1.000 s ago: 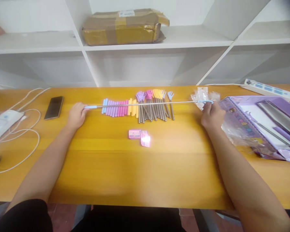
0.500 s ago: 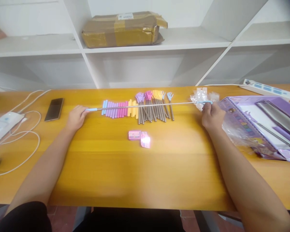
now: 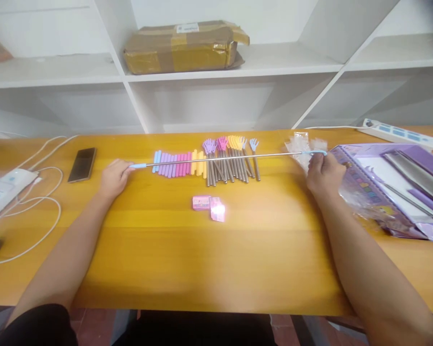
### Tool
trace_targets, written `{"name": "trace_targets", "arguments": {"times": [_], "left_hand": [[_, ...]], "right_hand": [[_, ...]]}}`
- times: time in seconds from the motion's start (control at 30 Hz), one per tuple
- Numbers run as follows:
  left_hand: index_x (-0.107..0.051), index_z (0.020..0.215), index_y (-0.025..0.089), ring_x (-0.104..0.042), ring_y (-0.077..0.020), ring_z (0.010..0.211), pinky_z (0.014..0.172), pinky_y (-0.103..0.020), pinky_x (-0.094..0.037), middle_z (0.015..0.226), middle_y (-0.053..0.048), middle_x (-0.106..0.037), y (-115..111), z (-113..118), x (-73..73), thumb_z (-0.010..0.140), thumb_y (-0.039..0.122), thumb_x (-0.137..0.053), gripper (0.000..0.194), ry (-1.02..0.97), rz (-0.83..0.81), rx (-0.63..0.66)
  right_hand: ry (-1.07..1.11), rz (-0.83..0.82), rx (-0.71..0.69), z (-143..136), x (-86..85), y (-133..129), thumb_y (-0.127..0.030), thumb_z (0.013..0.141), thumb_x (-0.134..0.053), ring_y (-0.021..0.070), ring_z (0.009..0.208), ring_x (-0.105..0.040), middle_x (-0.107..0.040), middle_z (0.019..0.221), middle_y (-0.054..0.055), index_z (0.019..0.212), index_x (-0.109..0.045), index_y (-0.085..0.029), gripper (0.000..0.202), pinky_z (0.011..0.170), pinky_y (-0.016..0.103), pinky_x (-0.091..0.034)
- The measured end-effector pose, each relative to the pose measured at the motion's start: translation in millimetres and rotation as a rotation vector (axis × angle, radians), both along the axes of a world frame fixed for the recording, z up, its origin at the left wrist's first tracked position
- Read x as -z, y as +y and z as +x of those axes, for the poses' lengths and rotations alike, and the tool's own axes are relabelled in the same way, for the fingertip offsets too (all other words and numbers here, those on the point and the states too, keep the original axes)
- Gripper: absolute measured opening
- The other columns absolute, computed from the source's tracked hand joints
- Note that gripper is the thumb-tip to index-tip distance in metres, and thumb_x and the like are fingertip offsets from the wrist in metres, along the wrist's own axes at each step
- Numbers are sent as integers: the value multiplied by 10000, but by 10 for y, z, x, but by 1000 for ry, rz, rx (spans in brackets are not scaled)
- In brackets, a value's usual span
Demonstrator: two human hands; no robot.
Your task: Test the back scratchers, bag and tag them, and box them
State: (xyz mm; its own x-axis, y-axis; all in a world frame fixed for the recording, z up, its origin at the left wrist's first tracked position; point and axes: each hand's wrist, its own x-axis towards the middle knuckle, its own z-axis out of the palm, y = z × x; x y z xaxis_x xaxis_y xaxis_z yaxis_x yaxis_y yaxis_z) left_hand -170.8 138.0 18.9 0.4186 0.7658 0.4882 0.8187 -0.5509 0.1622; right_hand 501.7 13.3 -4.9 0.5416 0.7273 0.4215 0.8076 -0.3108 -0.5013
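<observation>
A telescopic back scratcher (image 3: 267, 155), drawn out long, stretches between my two hands above the table. My left hand (image 3: 114, 179) pinches its light blue grip. At the other end, my right hand (image 3: 324, 175) is closed on the light blue claw head, which the fingers partly hide. Behind the rod lie several short handle sleeves (image 3: 171, 165) in blue, purple, pink and yellow. To their right are several collapsed back scratcher pieces (image 3: 234, 166) with metal shafts and purple, pink, yellow or blue claws. Small pink printed cards (image 3: 201, 203) lie nearer to me.
At right stands an open purple box (image 3: 368, 192) with back scratcher parts inside, beside clear plastic bags (image 3: 299, 144). A phone (image 3: 82, 165), white cables and a power strip (image 3: 7, 192) are at left. Another power strip (image 3: 400, 133) sits back right. A taped carton (image 3: 185, 48) rests on the shelf.
My right hand has moved a little further right with the claw end, so the rod appears slightly longer. My left hand stays almost in place on the grip.
</observation>
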Motion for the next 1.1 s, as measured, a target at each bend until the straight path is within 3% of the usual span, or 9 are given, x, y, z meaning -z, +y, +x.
{"name": "trace_targets", "arguments": {"times": [0.1, 0.2, 0.37, 0.43, 0.5, 0.8, 0.93, 1.0, 1.1], "left_hand": [[-739, 1016, 217, -673, -299, 904, 847, -428, -536, 916, -122, -744, -30, 85, -76, 1064, 500, -423, 427, 3, 3, -5], [-768, 1032, 216, -707, -301, 918, 857, -441, -564, 919, -119, -776, -253, 460, -83, 1079, 497, -413, 455, 9, -5, 38], [-775, 1188, 239, -784, -263, 997, 906, -416, -628, 1101, -105, -832, -1031, 1411, 176, 1107, 394, -473, 350, -64, -21, 270], [-750, 1241, 235, -801, -234, 957, 853, -368, -636, 1122, -93, -837, -1227, 1569, 267, 1123, 369, -469, 333, -68, -66, 336], [-756, 1201, 224, -808, -232, 903, 811, -357, -633, 1059, -89, -845, -1256, 1562, 301, 1127, 398, -476, 338, -45, -43, 361], [-754, 1115, 219, -791, -213, 832, 751, -330, -594, 984, -52, -837, -986, 1455, 210, 1136, 435, -444, 378, -6, -133, 448], [-742, 1066, 209, -754, -200, 762, 712, -316, -550, 898, -44, -808, -1018, 1461, 203, 1142, 455, -415, 417, 2, -158, 433], [-737, 1062, 206, -740, -197, 754, 711, -309, -531, 883, -43, -796, -1020, 1453, 195, 1144, 455, -407, 422, 8, -192, 438], [-734, 1062, 206, -726, -197, 758, 712, -302, -503, 880, -45, -787, -1011, 1444, 185, 1145, 455, -403, 422, 16, -239, 451]], "right_hand": [[-48, 62, 47, 4, -94, -12, -351, 1049, -281, 226, 736, -530, -602, 793, 100, 856, -458, -254, 279, 770, 395, -357], [-127, 57, -10, -346, -162, -33, -362, 1048, -296, 205, 635, -431, -542, 717, 77, 822, -433, -258, 284, 684, 384, -298], [-242, -12, -519, -1697, -23, -262, -330, 1071, -393, 176, 562, -401, -533, 639, 43, 827, -537, -222, 302, 613, 339, -245], [-275, 8, -622, -2073, 54, -369, -312, 1114, -344, 172, 558, -436, -557, 640, 34, 895, -576, -205, 337, 612, 328, -278], [-393, 47, -768, -2204, 91, -427, -312, 1131, -338, 177, 556, -430, -563, 631, 32, 884, -588, -205, 367, 622, 333, -287], [-554, 180, -878, -1966, 58, -323, -318, 1138, -350, 176, 565, -396, -560, 627, 18, 842, -593, -203, 400, 644, 341, -262], [-593, 134, -939, -1443, -73, -217, -360, 1081, -407, 173, 608, -418, -556, 657, 26, 775, -586, -217, 382, 687, 329, -315], [-584, 53, -715, -1040, -150, -148, -305, 1043, -439, 176, 631, -442, -573, 675, 40, 772, -608, -208, 334, 719, 332, -336], [-524, -100, -202, -471, -230, -75, -284, 1026, -450, 229, 800, -563, -695, 933, 150, 947, -699, -147, 295, 798, 364, -371]]}}
